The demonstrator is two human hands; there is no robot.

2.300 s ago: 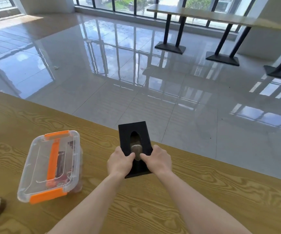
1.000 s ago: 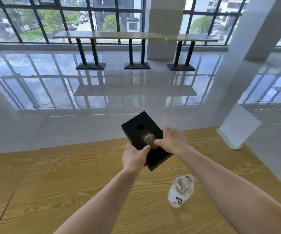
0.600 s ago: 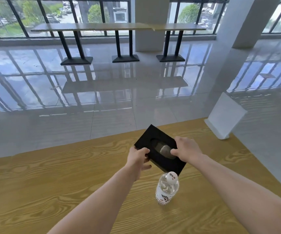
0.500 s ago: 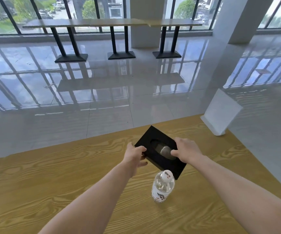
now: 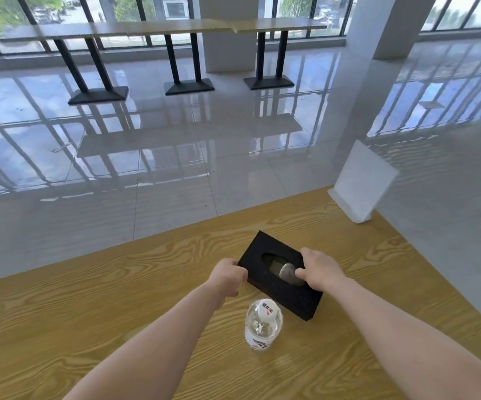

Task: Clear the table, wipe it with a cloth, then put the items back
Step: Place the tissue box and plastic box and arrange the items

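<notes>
A black tissue box [image 5: 265, 249] with an oval slot and a grey tissue showing lies low on the wooden table [image 5: 89, 307], near its far edge. My left hand [image 5: 227, 277] grips the box's near-left side. My right hand [image 5: 321, 268] holds its right side, fingers over the top by the slot. A clear water bottle [image 5: 263, 327] with a white cap stands upright just in front of the box, between my forearms.
A white sign stand [image 5: 362, 183] stands at the table's far right corner. The table's far edge runs diagonally, with glossy tiled floor beyond. Long tables on black legs [image 5: 176, 62] stand by the windows.
I turned right and carried the box from beside the orange-lidded container to this end of the table. It has come down from mid-air to the tabletop behind the bottle.
</notes>
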